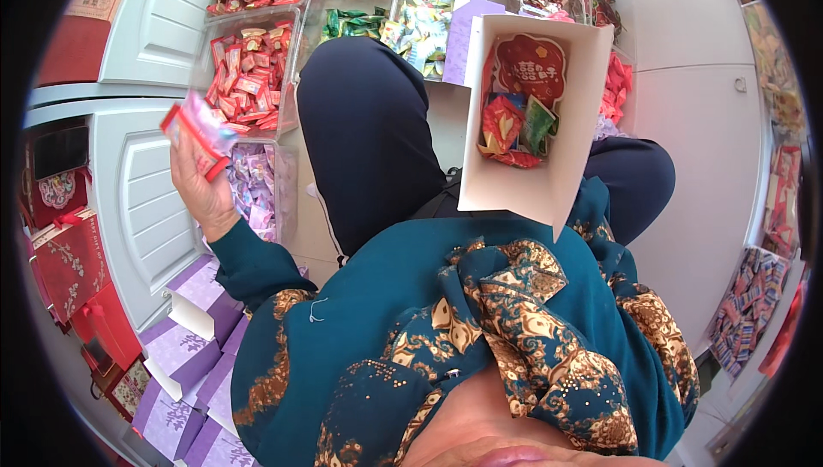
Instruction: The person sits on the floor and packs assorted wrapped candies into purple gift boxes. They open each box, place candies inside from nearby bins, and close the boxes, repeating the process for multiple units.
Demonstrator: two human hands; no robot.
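White and lilac card is forming the open box (576, 124), which is sitting above the person's lap between the left knee (364, 98) and right knee (634, 180), its mouth facing the head. A dark red tag (529, 64) is resting along the far end inside; nearer, a red and gold packet (500, 122), a green packet (539, 124) and a bit of blue wrapper are bunching together. By the look of it, filling is only partly done: bare white wall is showing around the packets, and a flap is standing open, so the box is not yet shut.

The left hand (202, 182) is clamping its fingers on a red-edged packet (214, 157) and a blurred lilac wrapper (208, 122), both outside the box and well apart from it. The right hand is not showing; whether it is supporting the box from behind, nobody can tell.

At the lower left, lilac boxes (180, 351) are lying close together, some with white flaps standing up; their insides are staying hidden.

For movement, the left knee is rising between hand and box, beside the right rim of the red-packet tray (292, 68). A white cabinet door (137, 180) is bounding the left hand's outer side, while the white panel (690, 133) is leaving more room past the box's right edge.
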